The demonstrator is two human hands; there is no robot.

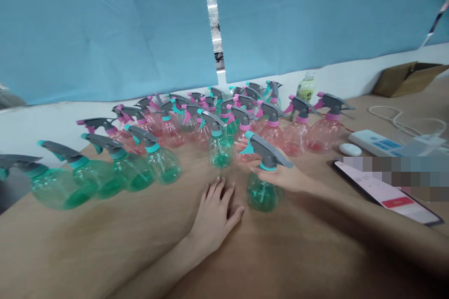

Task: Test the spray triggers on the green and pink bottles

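My right hand [289,176] is at the neck of a green spray bottle [264,196] with a grey and teal trigger head. Its fingers pass behind the neck, slightly blurred and partly hidden, and the thumb side lies across the bottle's shoulder. Flat on the table, my left hand [214,219] rests with fingers spread and holds nothing, just left of that bottle. Another green spray bottle [220,151] stands upright beyond my left fingertips. A little green liquid shows at the bottom of both bottles.
Four-sided clutter surrounds the wooden table [140,243]: several green bottles [163,168] at left, several pink bottles [324,135] behind. To the right are a phone [379,186], a white oval object [350,149], a power strip [375,143], cables and a cardboard box [403,80].
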